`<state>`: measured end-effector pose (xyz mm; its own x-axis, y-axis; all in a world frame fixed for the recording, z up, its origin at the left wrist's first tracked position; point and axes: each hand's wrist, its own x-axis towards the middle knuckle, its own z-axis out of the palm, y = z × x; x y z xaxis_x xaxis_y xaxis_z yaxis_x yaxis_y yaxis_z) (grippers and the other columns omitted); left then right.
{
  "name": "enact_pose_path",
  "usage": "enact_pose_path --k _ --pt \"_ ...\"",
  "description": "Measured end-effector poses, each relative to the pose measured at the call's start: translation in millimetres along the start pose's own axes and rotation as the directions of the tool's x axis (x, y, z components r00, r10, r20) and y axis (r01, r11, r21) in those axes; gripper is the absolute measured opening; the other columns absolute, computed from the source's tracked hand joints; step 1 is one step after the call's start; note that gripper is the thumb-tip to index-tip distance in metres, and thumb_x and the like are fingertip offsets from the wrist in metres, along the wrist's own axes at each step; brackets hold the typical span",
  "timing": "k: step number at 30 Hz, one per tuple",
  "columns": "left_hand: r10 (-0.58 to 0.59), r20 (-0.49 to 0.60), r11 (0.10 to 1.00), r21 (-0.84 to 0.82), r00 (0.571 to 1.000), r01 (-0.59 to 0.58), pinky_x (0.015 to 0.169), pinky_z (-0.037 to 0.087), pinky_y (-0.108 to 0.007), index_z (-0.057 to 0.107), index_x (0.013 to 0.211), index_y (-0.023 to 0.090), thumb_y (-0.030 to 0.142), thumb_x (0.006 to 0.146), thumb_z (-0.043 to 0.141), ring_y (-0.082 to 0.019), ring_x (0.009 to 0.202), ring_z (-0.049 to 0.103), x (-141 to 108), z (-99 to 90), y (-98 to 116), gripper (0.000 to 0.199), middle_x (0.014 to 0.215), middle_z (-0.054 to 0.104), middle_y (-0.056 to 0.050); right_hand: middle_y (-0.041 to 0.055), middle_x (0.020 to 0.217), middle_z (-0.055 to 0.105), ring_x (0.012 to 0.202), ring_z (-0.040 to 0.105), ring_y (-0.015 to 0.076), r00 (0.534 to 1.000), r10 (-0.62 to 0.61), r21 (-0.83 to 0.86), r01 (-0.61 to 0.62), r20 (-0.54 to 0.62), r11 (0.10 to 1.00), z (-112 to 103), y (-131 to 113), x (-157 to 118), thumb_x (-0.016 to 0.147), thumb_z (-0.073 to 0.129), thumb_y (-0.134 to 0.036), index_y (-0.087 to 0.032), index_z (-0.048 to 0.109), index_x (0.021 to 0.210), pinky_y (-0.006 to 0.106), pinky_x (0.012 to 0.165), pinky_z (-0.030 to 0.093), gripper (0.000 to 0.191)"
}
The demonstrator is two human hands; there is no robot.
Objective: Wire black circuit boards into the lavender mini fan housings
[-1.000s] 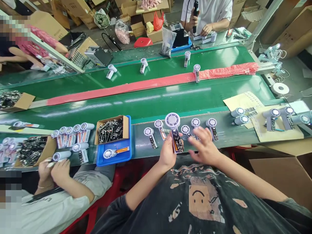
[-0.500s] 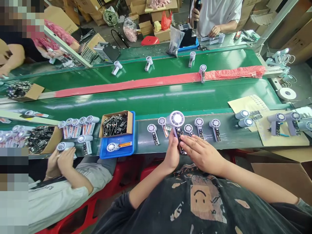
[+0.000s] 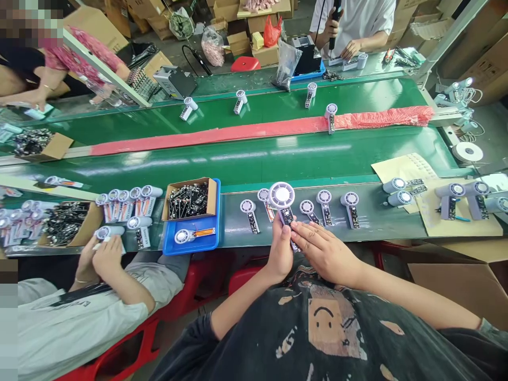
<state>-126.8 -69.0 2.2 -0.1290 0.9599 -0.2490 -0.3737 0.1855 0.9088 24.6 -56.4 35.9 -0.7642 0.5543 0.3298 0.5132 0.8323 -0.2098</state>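
Observation:
A handheld fan [image 3: 282, 196] with a round, light purple head and an exposed circuit board along its handle is held up just over the table's front edge. My left hand [image 3: 280, 253] wraps around the handle from the left side. My right hand [image 3: 326, 246] lies over the handle from the right, its fingertips pressed on the circuit board; the lower handle is partly hidden. Around the held fan, several similar fans lie on the table, among them one fan [image 3: 250, 216] at the left, one fan [image 3: 324, 207] behind my right hand and one fan [image 3: 351, 209] further right.
A blue tray [image 3: 169, 247] holds a cardboard box [image 3: 212, 198] of circuit boards and one fan. Beyond runs a green conveyor belt [image 3: 254, 166] with a pink strip [image 3: 222, 138]. Co-workers sit at the left and across. Fans lie on yellow paper [image 3: 468, 226] at the right.
The held fan has shifted slightly left and its head has tilted a little. My right hand stays on the handle with a small shift left. The co-worker across has moved the tool slightly right.

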Motion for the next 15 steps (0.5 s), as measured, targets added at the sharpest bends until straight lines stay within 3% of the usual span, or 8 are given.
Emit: enact_pose_path --k 6,10,15 --pt "0.087 0.041 0.993 0.071 0.995 -0.09 0.114 0.036 -0.041 0.049 0.135 0.026 0.064 0.089 0.052 -0.026 0.13 0.05 2.5 -2.8 6.5 0.059 0.139 0.054 -0.008 0.0177 0.144 0.052 0.132 0.051 0.0262 0.999 -0.024 -0.011 0.024 0.028 1.0 -11.3 5.8 5.4 0.089 0.042 -0.006 -0.005 0.052 0.137 0.045 0.109 0.047 0.049" --pt "0.087 0.066 0.987 0.129 0.994 -0.095 0.116 0.034 -0.042 0.045 0.14 0.027 0.063 0.09 0.05 -0.026 0.132 0.049 4.3 -4.8 8.4 0.062 0.138 0.054 -0.008 0.0197 0.142 0.054 0.128 0.055 0.0279 0.996 -0.069 -0.046 0.072 0.063 0.996 -24.9 7.8 9.0 0.088 0.045 -0.007 -0.004 0.054 0.135 0.046 0.108 0.048 0.047" --pt "0.067 0.052 0.978 0.195 0.996 -0.076 0.122 0.024 -0.041 0.041 0.143 0.027 0.062 0.091 0.05 -0.026 0.144 0.034 3.8 -3.6 8.7 0.065 0.15 0.043 -0.008 0.0248 0.136 0.057 0.12 0.06 0.0333 0.996 -0.048 -0.091 0.054 0.071 0.994 -35.1 2.6 15.4 0.089 0.048 -0.013 0.002 0.055 0.132 0.049 0.102 0.052 0.046"
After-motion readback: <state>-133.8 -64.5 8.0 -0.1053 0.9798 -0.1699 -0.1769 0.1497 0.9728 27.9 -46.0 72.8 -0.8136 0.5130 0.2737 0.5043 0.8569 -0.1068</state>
